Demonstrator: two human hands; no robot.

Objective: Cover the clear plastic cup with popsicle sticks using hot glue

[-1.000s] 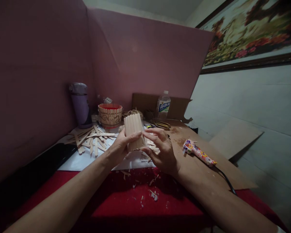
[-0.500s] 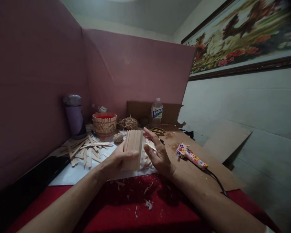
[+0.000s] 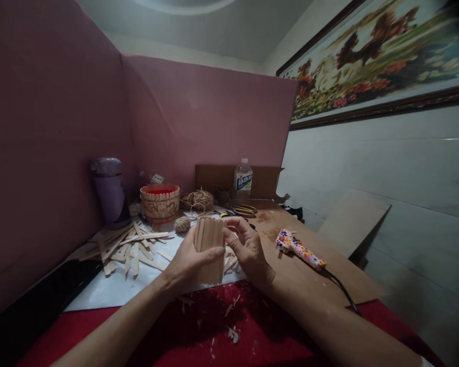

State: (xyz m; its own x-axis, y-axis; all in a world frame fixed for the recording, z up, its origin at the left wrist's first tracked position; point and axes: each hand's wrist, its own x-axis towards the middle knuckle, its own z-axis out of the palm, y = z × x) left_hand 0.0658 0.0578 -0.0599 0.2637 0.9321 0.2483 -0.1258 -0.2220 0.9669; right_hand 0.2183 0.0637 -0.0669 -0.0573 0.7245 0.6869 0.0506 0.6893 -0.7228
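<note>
Stick panel: the row of pale wooden sticks [image 3: 211, 237] stands nearly upright, held between the two hands above the near side of the desk, rounded ends up.
Left fingers: the left hand [image 3: 189, 257] holds the row from its left side, thumb laid across the front; the fingers behind are hidden.
Right fingers: the right hand [image 3: 247, 250] has thumb and forefinger set narrow at the row's upper right edge; whether they pinch a stick or only touch it, I cannot tell.
Steady hold: the left thumb seems best kept flat and light, so that pressure spreads over several sticks and none twists.
Edge work: small, even pressure from the right fingertips should serve better than a hard squeeze; rounded tops make a handy guide for level.
Loose sticks: the heap [image 3: 132, 247] lies left of the left fingers, well apart.
Glue gun: the flower-patterned tool [image 3: 300, 250], apparently a glue gun, lies right of the right fingers; its cord deserves clearance from the forearm.
</note>
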